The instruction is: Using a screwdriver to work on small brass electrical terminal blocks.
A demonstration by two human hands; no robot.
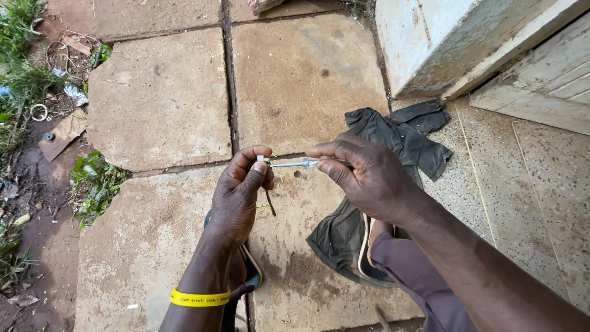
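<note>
Worn paving slabs (160,98) with a dark cloth (393,132) on them

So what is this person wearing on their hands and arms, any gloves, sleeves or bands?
No gloves: the left hand and right hand are bare, and both forearms are uncovered as far as the picture shows, with no sleeves in view. The left wrist carries a narrow yellow wristband with small dark printed lettering. No ring, watch or band shows on the right hand or arm.
</note>
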